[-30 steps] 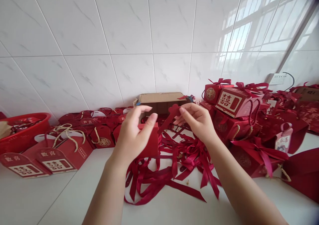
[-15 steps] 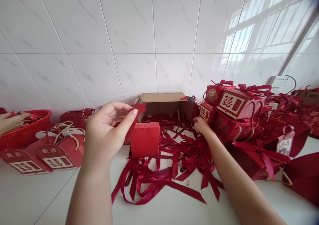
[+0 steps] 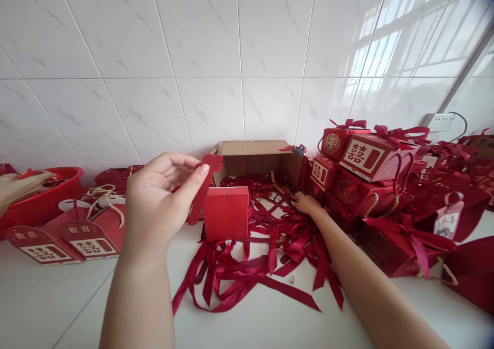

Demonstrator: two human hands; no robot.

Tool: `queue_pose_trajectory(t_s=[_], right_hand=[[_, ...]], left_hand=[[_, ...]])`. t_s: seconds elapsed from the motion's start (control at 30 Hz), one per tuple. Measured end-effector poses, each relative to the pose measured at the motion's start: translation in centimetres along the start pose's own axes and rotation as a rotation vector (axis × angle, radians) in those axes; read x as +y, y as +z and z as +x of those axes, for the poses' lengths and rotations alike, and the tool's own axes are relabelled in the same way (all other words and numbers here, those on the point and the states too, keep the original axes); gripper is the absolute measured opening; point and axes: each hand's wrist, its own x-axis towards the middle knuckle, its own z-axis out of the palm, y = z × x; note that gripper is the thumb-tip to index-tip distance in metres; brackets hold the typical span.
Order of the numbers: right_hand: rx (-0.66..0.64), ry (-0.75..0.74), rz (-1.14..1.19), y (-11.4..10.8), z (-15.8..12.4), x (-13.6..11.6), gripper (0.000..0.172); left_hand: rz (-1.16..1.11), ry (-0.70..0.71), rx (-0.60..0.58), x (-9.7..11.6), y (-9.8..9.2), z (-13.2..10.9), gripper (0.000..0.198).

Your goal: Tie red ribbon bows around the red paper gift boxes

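My left hand [image 3: 164,199] is closed, pinching a red paper strip with a scalloped top [image 3: 212,162] between thumb and fingers. Just right of this strip, an upright red paper box [image 3: 226,214] stands on the table, a small hole near its top edge. My right hand [image 3: 305,203] reaches low into the dark red ribbons [image 3: 276,231], fingers stretched out at the mouth of the cardboard box [image 3: 252,147]. Its fingertips touch the pile near small gold bits; nothing held shows in them.
Finished red gift boxes [image 3: 366,156] are stacked on the right, with bows and rope handles. On the left stand gift boxes with cord handles [image 3: 90,243] and a red basin [image 3: 69,176]. Another person's hand [image 3: 25,187] is over the basin. A small gold fastener [image 3: 292,280] lies in front.
My right hand has moved left and slightly down, from beside the stacked boxes to the ribbon pile. The strip in my left hand has turned, so more of its flat face shows.
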Motion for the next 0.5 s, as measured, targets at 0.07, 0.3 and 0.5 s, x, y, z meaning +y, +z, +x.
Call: queue_pose_trajectory(t_s=[0.07, 0.3, 0.5], right_hand=[[-0.061, -0.077, 0.053, -0.3, -0.2, 0.4, 0.030], [0.003, -0.103, 0.171, -0.7, 0.0, 0.6, 0.031], [0.178, -0.078, 0.168, 0.5, 0.5, -0.1, 0.030]], left_hand=[[0.010, 0.005, -0.003, 0.0, 0.0, 0.0, 0.009], [-0.002, -0.065, 0.039, 0.9, 0.2, -0.2, 0.009], [-0.009, -0.065, 0.043, 0.9, 0.3, -0.1, 0.010]])
